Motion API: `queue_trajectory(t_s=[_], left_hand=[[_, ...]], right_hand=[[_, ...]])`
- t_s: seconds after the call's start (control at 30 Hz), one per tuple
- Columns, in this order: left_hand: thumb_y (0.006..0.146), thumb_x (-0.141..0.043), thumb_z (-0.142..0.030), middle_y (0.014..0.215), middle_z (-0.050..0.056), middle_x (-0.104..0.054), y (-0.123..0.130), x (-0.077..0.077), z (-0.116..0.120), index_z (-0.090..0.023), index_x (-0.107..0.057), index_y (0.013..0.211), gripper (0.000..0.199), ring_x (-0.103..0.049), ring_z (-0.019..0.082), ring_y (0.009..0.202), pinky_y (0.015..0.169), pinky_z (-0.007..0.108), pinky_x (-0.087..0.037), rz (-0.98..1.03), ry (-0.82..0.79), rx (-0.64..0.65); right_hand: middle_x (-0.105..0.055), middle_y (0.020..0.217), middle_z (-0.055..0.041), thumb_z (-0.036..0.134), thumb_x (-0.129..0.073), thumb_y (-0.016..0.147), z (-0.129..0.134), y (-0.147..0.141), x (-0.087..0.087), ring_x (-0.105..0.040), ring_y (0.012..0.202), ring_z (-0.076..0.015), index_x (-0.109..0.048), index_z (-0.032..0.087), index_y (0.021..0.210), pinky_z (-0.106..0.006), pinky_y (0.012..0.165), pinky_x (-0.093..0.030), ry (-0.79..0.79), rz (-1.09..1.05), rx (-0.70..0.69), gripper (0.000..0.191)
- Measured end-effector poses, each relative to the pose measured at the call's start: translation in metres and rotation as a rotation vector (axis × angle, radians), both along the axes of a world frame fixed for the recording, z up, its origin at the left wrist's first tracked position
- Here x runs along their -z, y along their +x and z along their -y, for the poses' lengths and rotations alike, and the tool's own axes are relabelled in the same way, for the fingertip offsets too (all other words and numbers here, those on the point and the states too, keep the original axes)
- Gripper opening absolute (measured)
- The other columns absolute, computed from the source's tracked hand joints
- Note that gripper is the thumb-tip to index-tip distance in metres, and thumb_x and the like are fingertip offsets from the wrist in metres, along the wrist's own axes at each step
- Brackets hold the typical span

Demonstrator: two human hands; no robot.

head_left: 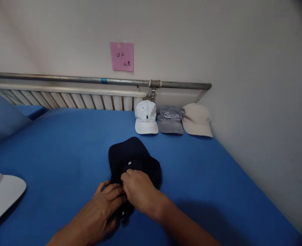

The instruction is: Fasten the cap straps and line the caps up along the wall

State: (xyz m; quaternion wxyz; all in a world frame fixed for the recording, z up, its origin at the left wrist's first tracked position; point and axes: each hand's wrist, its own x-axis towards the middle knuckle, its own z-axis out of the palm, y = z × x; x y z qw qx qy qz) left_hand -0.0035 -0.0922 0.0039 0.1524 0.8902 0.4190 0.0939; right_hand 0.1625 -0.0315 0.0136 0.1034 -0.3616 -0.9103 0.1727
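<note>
Both hands were on the dark cap [130,148], nr middle of the blue surface [69,143].
R hand [139,188] was closed, pinching the cap's inside; L hand [106,206] lay w/ bent fingers at its near left edge, couldn't tell if gripping. Far side, L to R, stood white cap [146,114], grey cap [170,127] & beige cap [197,116]; white brim [9,193] showed near left. Pink note [122,58] hung above pipe [76,79].
</note>
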Motion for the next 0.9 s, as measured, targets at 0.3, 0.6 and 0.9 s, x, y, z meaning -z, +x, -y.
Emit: queue_trajectory(t_s=[0.3,0.6,0.9], left_hand=[[0.077,-0.041,0.001,0.113,0.008,-0.063,-0.004,0.008,-0.011,-0.02,-0.058,0.111,0.044,-0.056,0.023,0.104,0.088,0.041,-0.041,0.035,-0.07,0.043],[0.093,-0.037,-0.04,0.082,0.002,-0.064,0.0,-0.061,-0.063,-0.022,-0.063,0.094,0.032,-0.057,0.017,0.073,0.07,0.03,-0.046,0.302,-0.261,-0.297],[0.086,-0.051,-0.05,0.108,0.004,-0.064,0.038,-0.056,-0.075,-0.025,-0.059,0.111,0.036,-0.058,0.023,0.098,0.085,0.034,-0.043,0.177,-0.354,-0.174]], right_hand=[[-0.056,0.065,0.0032,0.022,-0.055,0.077,-0.033,0.038,0.025,-0.044,0.048,-0.0068,-0.053,0.018,0.075,-0.02,0.045,-0.031,-0.964,-0.961,0.421,0.004],[-0.05,0.062,0.0062,0.029,-0.068,0.07,-0.039,0.058,0.004,-0.033,0.042,-0.0025,-0.051,0.019,0.079,-0.017,0.038,-0.025,-1.13,-1.386,0.424,0.022],[-0.052,0.06,0.0077,0.028,-0.066,0.072,-0.04,0.075,-0.002,-0.028,0.037,-0.0004,-0.049,0.02,0.081,-0.014,0.035,-0.017,-1.113,-1.46,0.472,0.021]])
